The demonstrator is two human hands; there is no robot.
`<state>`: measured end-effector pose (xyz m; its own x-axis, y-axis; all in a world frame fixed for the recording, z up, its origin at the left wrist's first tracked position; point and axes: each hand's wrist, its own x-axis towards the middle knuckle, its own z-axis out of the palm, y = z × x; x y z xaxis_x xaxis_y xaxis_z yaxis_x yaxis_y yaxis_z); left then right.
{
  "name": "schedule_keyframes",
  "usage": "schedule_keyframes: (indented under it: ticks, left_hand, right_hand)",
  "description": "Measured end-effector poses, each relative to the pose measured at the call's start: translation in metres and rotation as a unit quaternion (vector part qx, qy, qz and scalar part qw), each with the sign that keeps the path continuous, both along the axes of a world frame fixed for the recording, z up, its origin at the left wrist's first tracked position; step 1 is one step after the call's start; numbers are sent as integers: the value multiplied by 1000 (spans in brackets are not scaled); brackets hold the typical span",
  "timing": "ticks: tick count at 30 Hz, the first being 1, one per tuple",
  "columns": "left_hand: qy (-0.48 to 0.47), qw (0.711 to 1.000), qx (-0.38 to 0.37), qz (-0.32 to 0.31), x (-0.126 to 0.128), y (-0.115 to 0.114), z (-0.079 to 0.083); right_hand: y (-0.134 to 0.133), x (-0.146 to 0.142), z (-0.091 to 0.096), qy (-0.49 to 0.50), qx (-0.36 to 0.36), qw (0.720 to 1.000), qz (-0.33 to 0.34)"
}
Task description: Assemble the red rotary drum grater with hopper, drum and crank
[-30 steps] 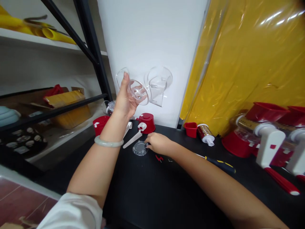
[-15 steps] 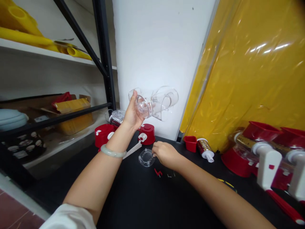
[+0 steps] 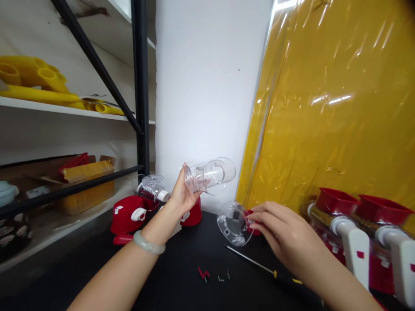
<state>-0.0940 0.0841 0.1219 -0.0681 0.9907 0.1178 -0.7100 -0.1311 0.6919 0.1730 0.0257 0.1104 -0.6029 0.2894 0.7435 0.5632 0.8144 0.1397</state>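
Note:
Raised in front of the white wall, a clear plastic grater housing (image 3: 212,175) is gripped by my left hand (image 3: 183,194), its wide round end facing right. My right hand (image 3: 282,229) pinches the edge of a clear plastic ring-shaped part (image 3: 234,223), lifted off the black table and tilted. The two clear parts are apart. Below them on the table lie a small red plastic piece (image 3: 203,273) and several small screws (image 3: 223,277). A screwdriver (image 3: 251,260) with a black and yellow handle lies partly hidden beneath my right forearm.
Red grater bases (image 3: 128,211) and a clear housing with a drum (image 3: 152,186) stand at the back left. Assembled red and white graters (image 3: 353,235) line the right side by a yellow plastic-wrapped panel (image 3: 324,129). A black-framed shelf (image 3: 141,86) rises on the left.
My right hand has picked up the clear ring-shaped part from the table and carried it up and right. My left hand still holds the housing, now turned somewhat. The view has tilted upward.

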Motion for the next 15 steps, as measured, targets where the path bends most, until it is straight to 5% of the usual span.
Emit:
schedule_keyframes:
  ticks: [6, 15]
  left_hand:
    - [-31, 998, -44, -43, 24, 3, -19]
    - [-38, 995, -38, -89, 61, 0, -50]
  right_hand:
    - [-3, 16, 8, 100, 14, 995, -17]
    - [-3, -4, -4, 131, 57, 987, -69]
